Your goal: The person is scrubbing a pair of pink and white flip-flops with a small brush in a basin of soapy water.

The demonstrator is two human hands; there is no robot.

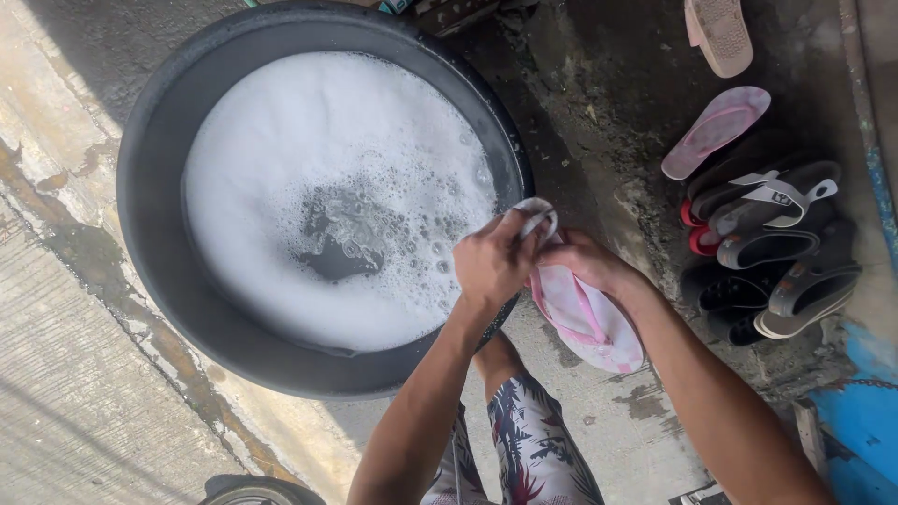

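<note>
One wide black basin (pixel 150 187) fills the upper left of the concrete floor (pixel 75 393), holding water under a thick sheet of white suds (pixel 309 140), with a dark gap of bare water near the middle. At the basin's right rim, just over its edge, the right hand (pixel 585 262) grips a pink flip-flop (pixel 589 323) at its upper end; the sole's long axis runs from the rim down and to the right, strap side up, its lower end pointing toward the person's knee. The left hand (pixel 491 265) is clenched on a small pale cloth (pixel 535 217) pressed against the flip-flop's upper end. Along the floor's right edge lies a cluster of dark sandals (pixel 772 248), with a second pink flip-flop (pixel 716 131) above them and a beige sole at the top edge.
</note>
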